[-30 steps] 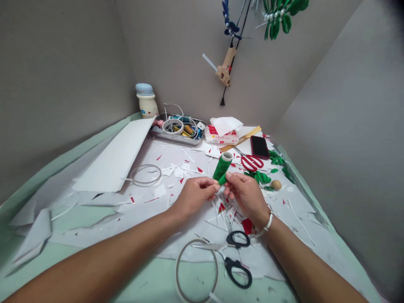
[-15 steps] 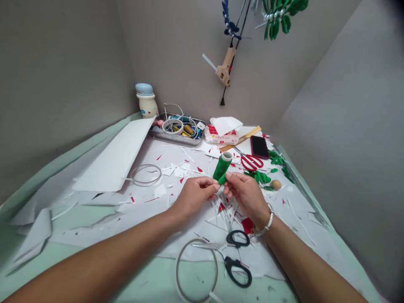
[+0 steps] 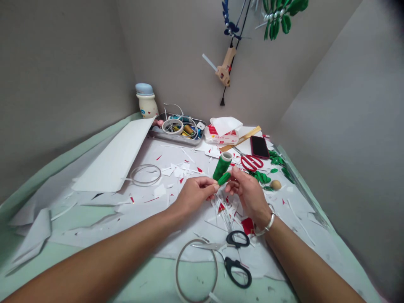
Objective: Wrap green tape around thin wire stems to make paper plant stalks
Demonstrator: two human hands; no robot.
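Between the thumb and fingers of my left hand (image 3: 202, 189) is the base of a small green leaf (image 3: 224, 179), its tip pointing up and to the right. My right hand (image 3: 248, 191) is at the leaf's tip, thumb and forefinger close together and the other fingers curled. Whether those fingertips touch the leaf or hold something thin, I cannot make out. Just behind the leaf a spool of green thread (image 3: 221, 166) stands upright with its pale end on top. Thin white stems (image 3: 224, 212) lie on the paper below my hands.
Black-handled scissors (image 3: 237, 269) and a tape ring (image 3: 178, 269) lie in front. Red-handled scissors (image 3: 251, 162), a phone (image 3: 259, 147), green leaves (image 3: 261, 176) and a round bead (image 3: 275, 184) are at right. Behind stand a metal tray (image 3: 176, 136) and tissue pack (image 3: 221, 135).
My right fingers have shifted slightly up and right, from the leaf's side to its tip, so more of the leaf shows. My left hand has stayed in place.
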